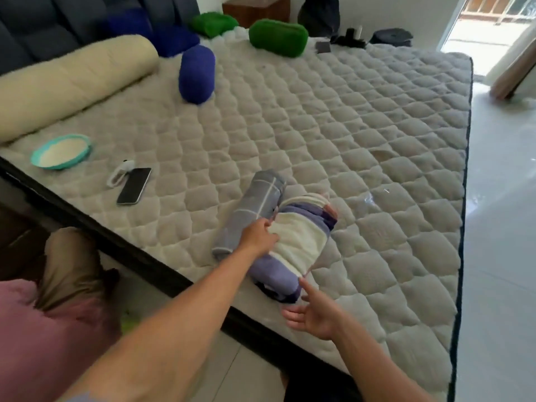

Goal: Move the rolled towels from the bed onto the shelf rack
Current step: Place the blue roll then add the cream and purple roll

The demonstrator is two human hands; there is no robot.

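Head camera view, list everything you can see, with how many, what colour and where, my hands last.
mattress: one, grey-white quilted, fills the view
grey checked towel roll: one, near front edge
purple and cream towel roll: one, touching the grey roll's right side
blue rolls: one mid-left, more blurred behind it
green rolls: two, far edge
beige bolster: one, left
bowl: one, teal rim, white inside, left front
phone: one, dark, beside the bowl
cable: one, white, by the phone
hands: left hand on the seam between the two rolls; right hand open beside the purple roll's near end
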